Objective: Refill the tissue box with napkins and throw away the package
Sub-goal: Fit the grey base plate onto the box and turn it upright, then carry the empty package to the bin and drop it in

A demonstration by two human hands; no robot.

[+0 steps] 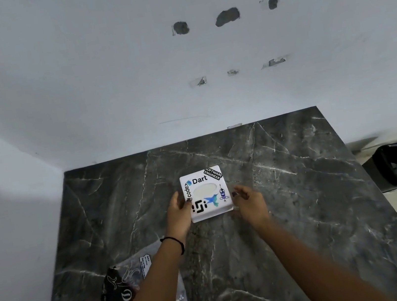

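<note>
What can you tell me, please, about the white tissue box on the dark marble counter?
The tissue box is a white, square, hard-looking box with rounded corners, lying flat, top up, on the marble counter. An oval opening in its top shows pale napkin inside. Stickers cover the top: "Dart", "code", "Software Engineer", a blue hummingbird, a black emblem and a small drink drawing. The left hand touches its left edge; the right hand is at its right edge, though contact there is unclear.
</note>
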